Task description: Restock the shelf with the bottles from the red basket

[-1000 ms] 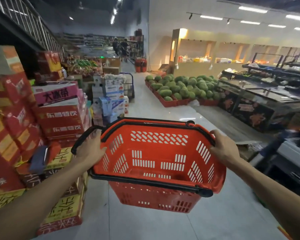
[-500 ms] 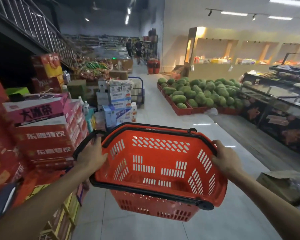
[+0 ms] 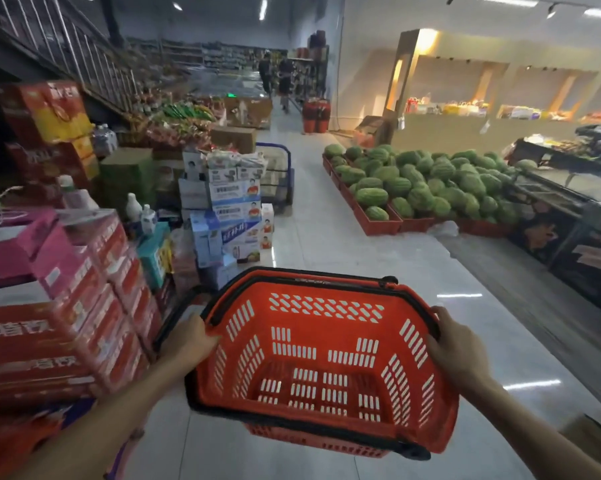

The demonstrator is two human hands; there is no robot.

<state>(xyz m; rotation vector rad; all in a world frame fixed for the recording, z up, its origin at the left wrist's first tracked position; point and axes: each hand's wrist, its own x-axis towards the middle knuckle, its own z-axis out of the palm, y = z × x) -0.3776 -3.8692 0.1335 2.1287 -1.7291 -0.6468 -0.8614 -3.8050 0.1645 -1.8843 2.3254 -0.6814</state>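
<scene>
Forward we go: cartons on the left have slid closer and the watermelons loom larger, while the basket stays out front at waist height. Left hand curls over its left rim, right hand wraps the right rim, both holding firm. No bottles show inside; the slotted floor is bare, so it should carry light, and the plastic looks stiff. The rims are a steady hold, and the black handles folded down along them would serve too. Watch that carton stack just beside the left arm, the blue cart further up the aisle, and the melon crates to the right. Shelves sit well off at the back.
</scene>
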